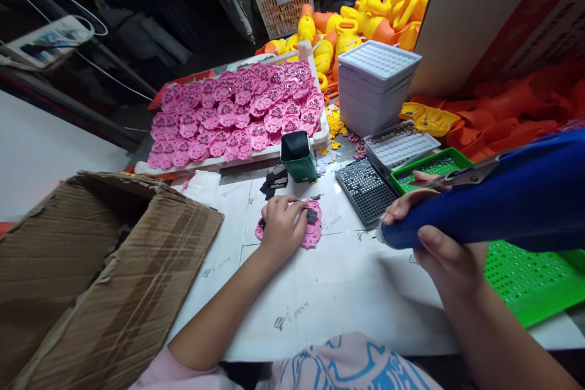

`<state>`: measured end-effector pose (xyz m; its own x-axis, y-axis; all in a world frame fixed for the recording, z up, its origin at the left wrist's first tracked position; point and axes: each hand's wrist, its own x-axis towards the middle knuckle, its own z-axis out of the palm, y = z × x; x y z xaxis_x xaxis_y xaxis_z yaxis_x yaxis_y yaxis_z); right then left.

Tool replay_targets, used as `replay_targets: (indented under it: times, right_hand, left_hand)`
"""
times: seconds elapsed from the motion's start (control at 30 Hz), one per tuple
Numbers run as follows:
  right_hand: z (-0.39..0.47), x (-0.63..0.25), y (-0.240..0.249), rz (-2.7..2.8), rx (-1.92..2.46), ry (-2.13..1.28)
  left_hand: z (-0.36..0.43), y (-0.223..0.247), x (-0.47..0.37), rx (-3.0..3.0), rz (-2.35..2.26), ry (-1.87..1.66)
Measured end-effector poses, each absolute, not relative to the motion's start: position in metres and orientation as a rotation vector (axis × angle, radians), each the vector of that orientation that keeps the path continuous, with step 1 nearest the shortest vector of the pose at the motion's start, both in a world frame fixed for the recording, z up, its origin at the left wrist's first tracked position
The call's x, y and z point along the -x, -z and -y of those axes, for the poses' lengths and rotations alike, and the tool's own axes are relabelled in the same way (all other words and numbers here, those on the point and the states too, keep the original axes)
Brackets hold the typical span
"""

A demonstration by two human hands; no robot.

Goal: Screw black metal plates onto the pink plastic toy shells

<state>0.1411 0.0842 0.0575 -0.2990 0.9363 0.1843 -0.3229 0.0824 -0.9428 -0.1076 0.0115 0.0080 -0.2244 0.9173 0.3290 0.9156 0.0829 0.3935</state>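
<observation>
My left hand (284, 225) rests on a pink scalloped plastic part (313, 234) lying flat on the white table covering, its fingers curled over the part and hiding much of it. A small black piece (311, 216) sits on the pink part by my thumb and fingertips. My right hand (439, 244) is wrapped round a blue power screwdriver (493, 201) with a metal lever along its side. The tool's nose points left, to the right of the pink part and apart from it.
A white tray (323, 134) of many pink parts lies behind. Near it stand a dark green cup (299, 166), black strips (275, 180), a stack of white trays (370, 94), a black perforated tray (365, 189) and green baskets (525, 283). An open cardboard box (150, 274) flanks my left arm.
</observation>
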Motion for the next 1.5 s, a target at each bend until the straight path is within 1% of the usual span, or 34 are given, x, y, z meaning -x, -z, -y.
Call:
replay_targets:
  times: [0.1,0.2,0.3,0.5,0.7,0.77,0.87,0.97,1.07,1.2,1.5]
  right_hand:
    - [-0.084,-0.14,-0.059,1.227,0.637,-1.458]
    - [-0.083,-0.14,-0.058,1.231,0.596,-1.473]
    - [-0.082,-0.142,-0.059,1.22,0.573,-1.493]
    - [-0.082,-0.141,-0.066,1.158,0.488,-1.509]
    - [-0.094,-0.123,-0.083,1.1,0.585,-1.501]
    - [-0.105,-0.112,-0.092,1.106,0.61,-1.439]
    - [-0.13,-0.093,-0.097,1.086,0.623,-1.249]
    - [-0.158,-0.081,-0.091,1.115,0.647,-1.222]
    - [-0.174,-0.078,-0.08,1.14,0.686,-1.234]
    - [-0.176,-0.077,-0.072,1.193,0.7,-1.212]
    - [-0.183,-0.072,-0.065,1.108,0.61,-1.138]
  left_hand:
    - [-0.01,-0.012,0.116,-2.123,-2.159,-0.761]
    - [-0.01,-0.016,0.125,-2.289,-1.957,-0.61]
    - [-0.01,-0.014,0.127,-2.307,-1.875,-0.551]
    - [-0.006,-0.009,0.107,-2.361,-1.725,-0.627]
    - [-0.006,-0.009,0.088,-2.385,-1.672,-0.581]
    - [-0.011,-0.009,0.083,-2.359,-1.68,-0.557]
    - [-0.02,-0.009,0.075,-2.316,-1.727,-0.535]
    - [-0.026,-0.006,0.068,-2.321,-1.742,-0.545]
    - [-0.027,0.0,0.068,-2.333,-1.687,-0.644]
    - [-0.026,0.004,0.074,-2.316,-1.597,-0.756]
    - [-0.026,0.0,0.075,-2.251,-1.553,-0.781]
